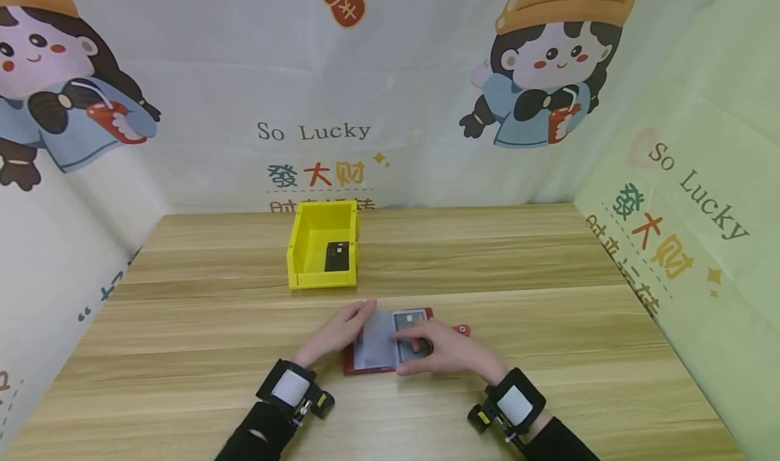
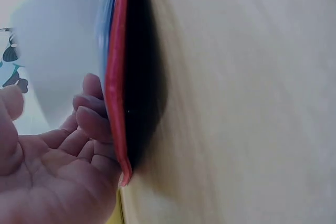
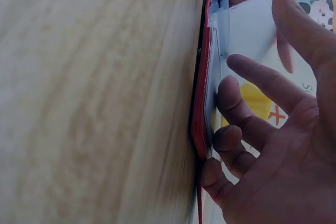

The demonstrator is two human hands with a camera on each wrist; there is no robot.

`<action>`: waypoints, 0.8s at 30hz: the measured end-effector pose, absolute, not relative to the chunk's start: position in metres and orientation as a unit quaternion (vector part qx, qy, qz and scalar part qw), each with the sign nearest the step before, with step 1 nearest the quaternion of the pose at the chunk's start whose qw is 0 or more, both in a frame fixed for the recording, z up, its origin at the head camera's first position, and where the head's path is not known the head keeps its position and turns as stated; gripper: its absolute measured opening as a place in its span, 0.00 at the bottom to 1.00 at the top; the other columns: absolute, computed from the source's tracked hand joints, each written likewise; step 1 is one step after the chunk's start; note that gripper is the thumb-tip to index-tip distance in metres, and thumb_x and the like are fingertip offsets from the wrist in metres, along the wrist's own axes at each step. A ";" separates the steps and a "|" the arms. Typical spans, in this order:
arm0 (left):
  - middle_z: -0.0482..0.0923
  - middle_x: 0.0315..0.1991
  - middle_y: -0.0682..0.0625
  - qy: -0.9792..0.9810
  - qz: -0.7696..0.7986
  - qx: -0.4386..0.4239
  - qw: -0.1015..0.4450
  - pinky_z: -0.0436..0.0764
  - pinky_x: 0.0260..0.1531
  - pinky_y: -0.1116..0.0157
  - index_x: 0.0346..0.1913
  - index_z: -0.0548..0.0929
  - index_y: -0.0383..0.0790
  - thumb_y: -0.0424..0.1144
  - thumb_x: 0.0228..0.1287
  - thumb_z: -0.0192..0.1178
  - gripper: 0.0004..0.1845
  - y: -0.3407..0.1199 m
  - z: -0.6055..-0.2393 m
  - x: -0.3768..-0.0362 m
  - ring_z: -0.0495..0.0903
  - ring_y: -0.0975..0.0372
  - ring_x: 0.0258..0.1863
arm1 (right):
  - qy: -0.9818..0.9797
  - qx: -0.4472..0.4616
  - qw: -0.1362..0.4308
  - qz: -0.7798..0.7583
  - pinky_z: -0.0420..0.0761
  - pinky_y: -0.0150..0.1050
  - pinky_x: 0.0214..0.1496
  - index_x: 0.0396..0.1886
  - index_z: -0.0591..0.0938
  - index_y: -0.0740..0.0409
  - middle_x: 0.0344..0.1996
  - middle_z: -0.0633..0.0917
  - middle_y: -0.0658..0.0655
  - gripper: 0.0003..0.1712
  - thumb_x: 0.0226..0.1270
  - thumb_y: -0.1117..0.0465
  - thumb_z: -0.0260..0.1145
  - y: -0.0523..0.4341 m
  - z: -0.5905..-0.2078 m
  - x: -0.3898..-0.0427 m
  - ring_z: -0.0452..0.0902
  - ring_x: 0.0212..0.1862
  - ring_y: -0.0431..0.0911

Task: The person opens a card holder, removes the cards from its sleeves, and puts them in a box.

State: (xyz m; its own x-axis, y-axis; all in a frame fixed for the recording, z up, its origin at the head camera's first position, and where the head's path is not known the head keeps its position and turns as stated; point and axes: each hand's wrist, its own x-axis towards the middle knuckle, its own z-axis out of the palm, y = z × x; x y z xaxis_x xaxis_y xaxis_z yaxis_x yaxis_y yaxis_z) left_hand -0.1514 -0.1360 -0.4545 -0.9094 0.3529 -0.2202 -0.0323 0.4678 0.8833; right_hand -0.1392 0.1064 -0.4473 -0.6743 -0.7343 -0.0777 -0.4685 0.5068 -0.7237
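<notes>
A red card holder [image 1: 349,365] lies spread on the table, with clear plastic sleeves [image 1: 374,342] inside. A dark card [image 1: 409,320] sits in the sleeve on the right side. My left hand [image 1: 338,329] rests at the holder's left side, and its fingers [image 2: 94,121] touch the inner leaves, thumb apart. Over the right side is my right hand [image 1: 441,349], its index finger and thumb spread across the sleeve. In the right wrist view, its bent fingertips [image 3: 228,93] meet the sleeve's surface. One translucent leaf [image 2: 63,40] stands raised in the left wrist view.
A yellow bin [image 1: 323,281] stands behind the holder with a black card [image 1: 337,256] in it. The holder's red snap strap [image 1: 463,330] sticks out to the right. Printed cloth walls [image 1: 414,109] enclose the wooden table [image 1: 518,258] at the back and sides.
</notes>
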 end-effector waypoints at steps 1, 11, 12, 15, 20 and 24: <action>0.69 0.26 0.51 0.836 0.505 0.096 0.189 0.66 0.28 0.69 0.41 0.77 0.35 0.52 0.80 0.45 0.22 -0.137 -0.455 -0.151 0.68 0.63 0.26 | 0.850 -0.353 0.189 -0.342 0.65 0.30 0.42 0.64 0.80 0.58 0.36 0.76 0.52 0.32 0.63 0.49 0.73 0.106 -0.447 -0.139 0.67 0.40 0.41; 0.69 0.26 0.49 0.884 0.452 0.052 0.110 0.68 0.23 0.68 0.58 0.76 0.33 0.33 0.59 0.71 0.24 -0.134 -0.451 -0.145 0.69 0.61 0.24 | 0.873 -0.303 0.163 -0.344 0.62 0.28 0.32 0.66 0.78 0.58 0.27 0.71 0.49 0.35 0.61 0.53 0.75 0.108 -0.449 -0.142 0.64 0.30 0.38; 0.68 0.26 0.50 0.889 0.442 0.048 0.107 0.67 0.24 0.68 0.57 0.76 0.33 0.33 0.59 0.72 0.24 -0.133 -0.450 -0.144 0.69 0.61 0.24 | 0.879 -0.291 0.158 -0.344 0.63 0.29 0.32 0.67 0.77 0.58 0.29 0.74 0.50 0.35 0.61 0.55 0.75 0.110 -0.449 -0.143 0.65 0.31 0.38; 0.70 0.27 0.48 0.908 0.406 0.039 0.095 0.68 0.27 0.66 0.57 0.76 0.34 0.34 0.58 0.73 0.25 -0.131 -0.448 -0.143 0.69 0.60 0.26 | 0.894 -0.263 0.139 -0.334 0.68 0.30 0.36 0.67 0.76 0.62 0.36 0.81 0.53 0.37 0.58 0.58 0.77 0.116 -0.450 -0.149 0.70 0.36 0.39; 0.77 0.41 0.43 0.935 0.344 0.053 0.071 0.75 0.41 0.59 0.54 0.79 0.35 0.33 0.57 0.73 0.22 -0.122 -0.441 -0.140 0.73 0.56 0.39 | 0.901 -0.236 0.157 -0.328 0.73 0.32 0.40 0.67 0.75 0.66 0.43 0.85 0.56 0.41 0.55 0.57 0.79 0.124 -0.448 -0.156 0.75 0.40 0.42; 0.80 0.42 0.43 0.934 0.331 0.121 0.065 0.79 0.44 0.58 0.49 0.83 0.33 0.24 0.58 0.65 0.15 -0.111 -0.437 -0.138 0.75 0.57 0.40 | 0.900 -0.237 0.166 -0.326 0.73 0.31 0.38 0.68 0.74 0.64 0.41 0.84 0.54 0.42 0.54 0.57 0.79 0.126 -0.448 -0.158 0.74 0.38 0.41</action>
State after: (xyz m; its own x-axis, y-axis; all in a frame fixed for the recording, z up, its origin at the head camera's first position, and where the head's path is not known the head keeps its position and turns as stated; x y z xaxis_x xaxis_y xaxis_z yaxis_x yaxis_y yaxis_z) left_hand -0.1385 -0.1108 -0.4371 -0.9626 0.2677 -0.0406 0.1822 0.7513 0.6343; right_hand -0.1578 0.1258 -0.4476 -0.8323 -0.5351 -0.1450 -0.3182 0.6753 -0.6654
